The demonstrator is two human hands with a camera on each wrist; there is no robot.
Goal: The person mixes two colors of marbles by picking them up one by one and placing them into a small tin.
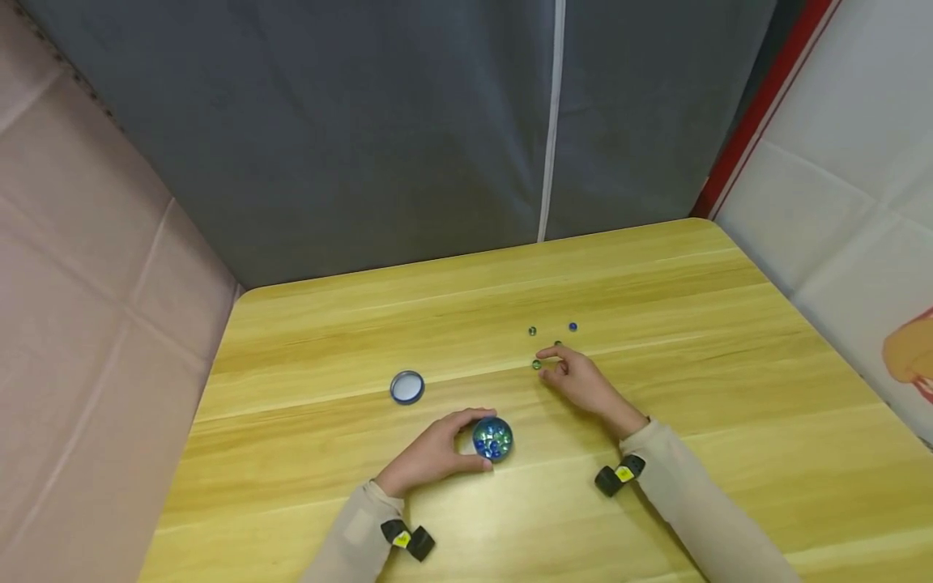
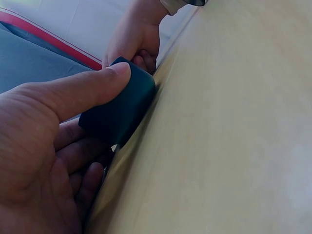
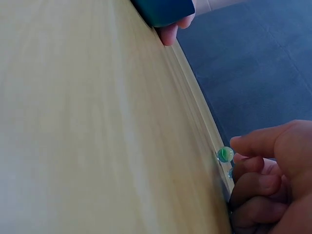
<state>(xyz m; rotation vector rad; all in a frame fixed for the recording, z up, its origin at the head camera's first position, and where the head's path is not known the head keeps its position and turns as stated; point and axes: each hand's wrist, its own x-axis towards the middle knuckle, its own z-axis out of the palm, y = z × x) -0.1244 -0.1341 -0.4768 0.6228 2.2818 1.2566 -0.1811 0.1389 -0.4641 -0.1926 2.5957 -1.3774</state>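
Note:
My left hand [image 1: 437,450] grips a small round blue tin [image 2: 119,105], thumb on one side and fingers on the other. In the head view several blue and green glass marbles [image 1: 492,440] show inside it. The tin stands on the table. To the right, my right hand [image 1: 579,382] is at a green marble [image 3: 225,154] on the table, with forefinger and thumb apart around its near side. The other fingers are curled in. A second marble [image 1: 558,343] is partly hidden by the forefinger.
A round lid [image 1: 406,387] with a blue rim and pale inside lies on the wooden table [image 1: 306,470], left of the tin. Beyond the right hand are a greenish marble [image 1: 532,331] and a blue marble [image 1: 573,326]. A grey curtain [image 1: 350,146] hangs behind the table.

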